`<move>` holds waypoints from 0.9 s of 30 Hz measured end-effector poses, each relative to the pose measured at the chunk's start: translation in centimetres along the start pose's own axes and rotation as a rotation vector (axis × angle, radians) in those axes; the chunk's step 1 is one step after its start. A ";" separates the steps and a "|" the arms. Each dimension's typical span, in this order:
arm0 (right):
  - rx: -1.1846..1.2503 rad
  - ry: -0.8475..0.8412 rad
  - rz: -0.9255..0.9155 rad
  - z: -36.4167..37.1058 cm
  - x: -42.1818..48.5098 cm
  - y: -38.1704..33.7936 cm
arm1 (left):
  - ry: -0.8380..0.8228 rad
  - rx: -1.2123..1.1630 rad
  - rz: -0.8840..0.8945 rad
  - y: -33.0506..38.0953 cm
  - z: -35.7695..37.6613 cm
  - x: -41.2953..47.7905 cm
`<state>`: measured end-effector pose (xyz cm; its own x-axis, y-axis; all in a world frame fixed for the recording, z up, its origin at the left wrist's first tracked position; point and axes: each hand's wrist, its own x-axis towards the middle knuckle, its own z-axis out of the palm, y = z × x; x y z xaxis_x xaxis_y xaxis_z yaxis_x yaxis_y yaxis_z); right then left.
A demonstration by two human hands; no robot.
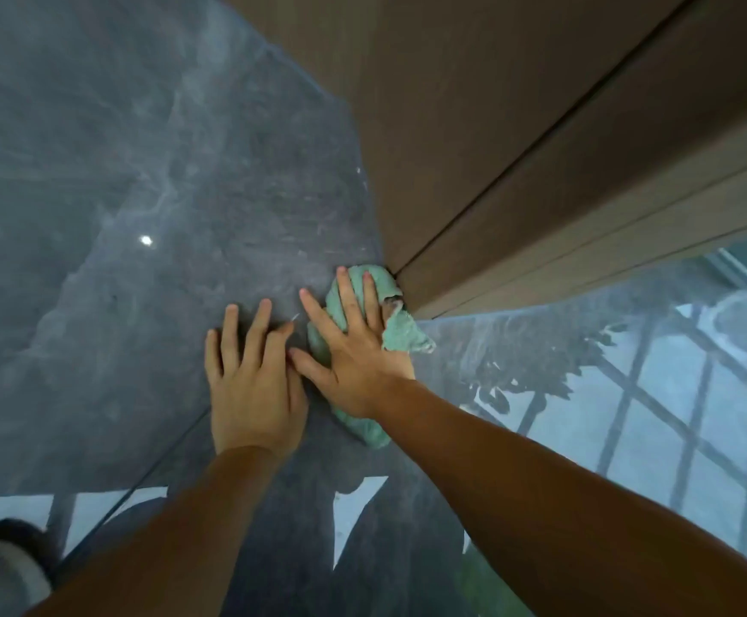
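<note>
A crumpled green cloth lies on a glossy dark grey marbled floor, right at the corner of a brown wooden cabinet. My right hand presses flat on the cloth with straight, spread fingers. Part of the cloth sticks out past the hand on the right and below the wrist. My left hand rests flat on the bare floor just to the left, its fingers straight, its thumb side touching my right thumb.
The cabinet stands to the upper right, with a dark vertical seam between its panels. The polished floor mirrors a window grid and foliage at the right and bottom. A thin joint line runs across the floor at lower left. A blurred rounded object sits at bottom left.
</note>
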<state>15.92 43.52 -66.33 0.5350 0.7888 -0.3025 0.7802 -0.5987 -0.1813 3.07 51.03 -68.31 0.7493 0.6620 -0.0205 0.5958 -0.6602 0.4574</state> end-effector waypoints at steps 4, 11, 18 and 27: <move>0.286 -0.097 0.072 -0.6 -4.5 0.2 | 0.012 -0.060 -0.062 0.6 -0.5 0.3; 0.900 0.408 0.748 -3.9 -10.4 3.6 | -0.258 -0.078 -0.225 2.5 -2.8 1.9; 0.960 0.021 0.824 -0.8 -14.8 -0.2 | -0.455 -0.077 -0.382 6.2 -4.5 -3.2; 1.368 0.181 0.926 -10.4 -16.0 3.7 | -0.806 -0.454 -0.425 14.6 -8.3 -1.4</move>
<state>13.60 30.14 -52.41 0.7290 0.0665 -0.6812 -0.5926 -0.4368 -0.6768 8.29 43.36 -54.27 0.5730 0.2631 -0.7762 0.8176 -0.1182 0.5636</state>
